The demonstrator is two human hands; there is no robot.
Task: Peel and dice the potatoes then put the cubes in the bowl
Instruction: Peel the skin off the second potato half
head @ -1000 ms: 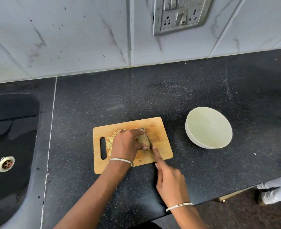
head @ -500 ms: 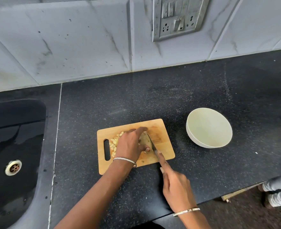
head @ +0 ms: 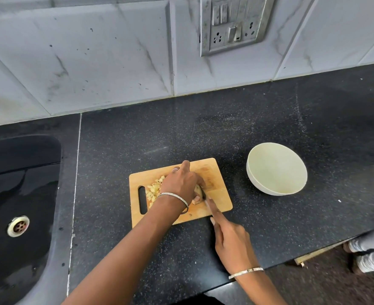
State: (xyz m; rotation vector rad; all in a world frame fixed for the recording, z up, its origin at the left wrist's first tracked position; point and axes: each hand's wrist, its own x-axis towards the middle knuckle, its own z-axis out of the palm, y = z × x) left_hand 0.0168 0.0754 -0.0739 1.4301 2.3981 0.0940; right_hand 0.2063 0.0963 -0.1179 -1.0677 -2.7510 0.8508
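**On the board: dicing under way, no cubes in the bowl yet**

Across most of the frame runs the black speckled stone countertop [head: 203, 133], with the black moulded sink [head: 16, 172] at the left edge. Right of centre we see the round cream bowl [head: 276, 168]. It sits well apart from the rectangular wooden cutting board [head: 220, 199] at lower centre. The board's long axis lies left to right, with its handle slot at the left end.

Our left hand [head: 181, 183] arches over the middle of the board. Its fingers curl down onto the pale yellowish potato chunk [head: 198, 190], pinning it to the wood. Only the chunk's lower right edge shows from under the hand, so we cannot tell which way its long axis runs. Our right hand [head: 232, 241], at the lower right of the board, is wrapped around the dark knife [head: 204, 194], forefinger laid along the spine. The blade points up and left and meets the chunk close to the left thumb. Left of that hand, next to the slot, lies the heap of small pale potato cubes [head: 154, 190].

We judge the chunk firm but wet and slippery on its cut faces. It should sit steadiest flat side down, held from above with fingertips tucked back from the edge. The cubes look light and likely to scatter, so they want scooping together, not picking up singly.
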